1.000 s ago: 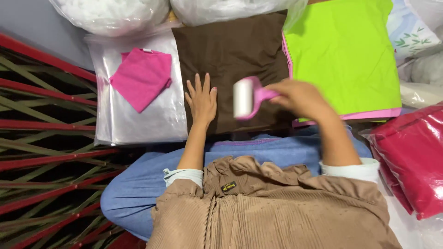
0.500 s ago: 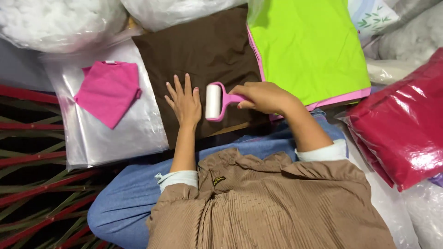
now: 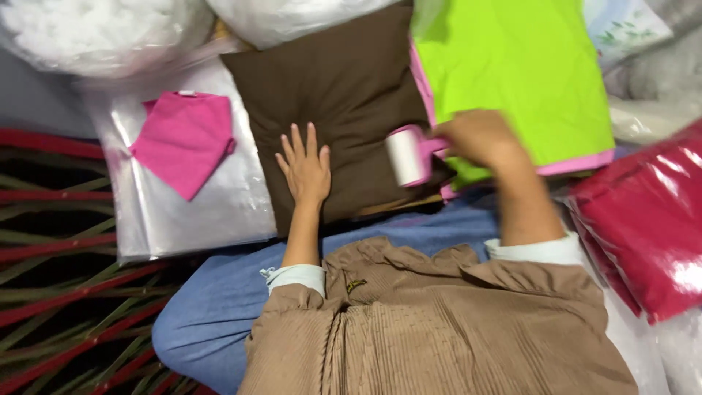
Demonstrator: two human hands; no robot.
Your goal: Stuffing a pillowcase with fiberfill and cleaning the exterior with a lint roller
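Seen from the head camera, we are partway through rolling lint off the brown cushion [image 3: 336, 95], which lies flat in front of our knees between the clear plastic bags [image 3: 183, 197] on one side and the lime-green fabric [image 3: 512, 66] on the other.

Left hand [image 3: 306, 167]: we press it palm-down on the near part of the cushion, fingers spread and fully extended. It grasps nothing; it only pins the cover taut.

Right hand [image 3: 479, 137]: we close it around the pink handle of the lint roller [image 3: 408, 155], fingers wrapped fully, no gap showing. The hand is motion-blurred, so finger placement cannot be read more finely. The white roll sits at the cushion's right edge, near the border with the green fabric; whether it touches the cloth or is lifted just clear, we cannot tell.

Step in hand, as we judge it: one pass among several over the cushion face. A further pass would call for the roll laid flat on the brown cloth, even pressure, and the left hand kept out of its path.

Also present: a folded pink cloth [image 3: 186, 139] on the plastic bags, a red wrapped bundle [image 3: 651, 227] at right, and bags of white stuffing [image 3: 95, 29] at the far edge.
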